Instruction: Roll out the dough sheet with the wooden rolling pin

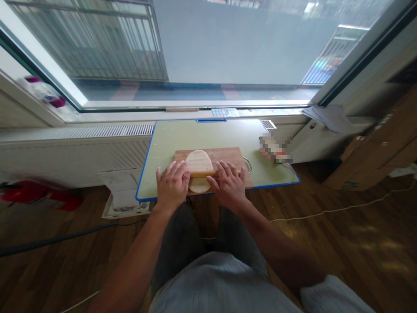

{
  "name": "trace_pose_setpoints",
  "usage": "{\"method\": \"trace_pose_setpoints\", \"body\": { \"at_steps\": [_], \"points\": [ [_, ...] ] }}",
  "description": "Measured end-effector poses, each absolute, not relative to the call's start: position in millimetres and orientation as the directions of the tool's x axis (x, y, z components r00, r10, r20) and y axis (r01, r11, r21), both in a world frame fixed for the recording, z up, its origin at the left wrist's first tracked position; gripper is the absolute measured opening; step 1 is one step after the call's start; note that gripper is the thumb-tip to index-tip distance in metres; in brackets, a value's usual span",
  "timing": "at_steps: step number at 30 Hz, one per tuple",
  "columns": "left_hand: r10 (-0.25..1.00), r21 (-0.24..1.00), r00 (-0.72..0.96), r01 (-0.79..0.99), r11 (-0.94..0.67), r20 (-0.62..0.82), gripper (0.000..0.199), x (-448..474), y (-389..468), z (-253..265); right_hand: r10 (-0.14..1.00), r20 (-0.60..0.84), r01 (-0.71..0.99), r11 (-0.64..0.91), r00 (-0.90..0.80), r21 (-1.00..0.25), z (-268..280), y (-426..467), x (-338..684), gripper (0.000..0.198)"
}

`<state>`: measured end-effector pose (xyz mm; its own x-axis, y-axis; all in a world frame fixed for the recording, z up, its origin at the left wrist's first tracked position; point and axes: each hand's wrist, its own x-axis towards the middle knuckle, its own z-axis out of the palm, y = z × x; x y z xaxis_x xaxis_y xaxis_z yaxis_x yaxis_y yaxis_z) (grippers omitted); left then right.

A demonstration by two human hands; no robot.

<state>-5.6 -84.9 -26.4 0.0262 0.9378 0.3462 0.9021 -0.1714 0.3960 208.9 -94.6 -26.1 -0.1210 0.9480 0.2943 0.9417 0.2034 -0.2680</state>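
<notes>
A flattened sheet of pale dough (198, 160) lies on a wooden cutting board (224, 153), its near part showing below a wooden rolling pin (200, 174). The pin lies crosswise over the dough. My left hand (173, 180) covers the pin's left end, with the fingers bent over it. On the other end rests my right hand (230, 180), fingers over the wood and thumb toward the middle. Both pin ends are hidden under my hands. A metal handle (248, 164) sticks out from the board's right side.
The cutting board lies on a pale green, blue-edged tabletop (182, 132) by a window. A pixelated item (276, 150) sits at its right. A radiator (81, 156) runs behind at left; a red fire extinguisher (42, 195) is at far left, cardboard boxes (368, 152) at right.
</notes>
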Motion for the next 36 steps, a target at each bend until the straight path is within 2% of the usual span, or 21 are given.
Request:
{"method": "trace_pose_setpoints", "body": {
  "at_steps": [12, 21, 36],
  "points": [
    [0.926, 0.310, 0.048, 0.935, -0.173, 0.374, 0.058, -7, -127, -38, 0.919, 0.352, 0.916, 0.287, -0.180, -0.281, -33, -126, 217, 0.067],
    [0.942, 0.339, 0.019, 0.930, -0.139, 0.335, 0.054, -3, -114, -32, 0.923, 0.322, 0.916, 0.304, -0.213, -0.263, -31, -136, 209, 0.068],
    [0.951, 0.338, 0.033, 0.931, -0.142, 0.308, 0.055, -5, -90, -22, 0.939, 0.275, 0.934, 0.272, -0.205, -0.233, -24, -102, 206, 0.068]
  ]
}}
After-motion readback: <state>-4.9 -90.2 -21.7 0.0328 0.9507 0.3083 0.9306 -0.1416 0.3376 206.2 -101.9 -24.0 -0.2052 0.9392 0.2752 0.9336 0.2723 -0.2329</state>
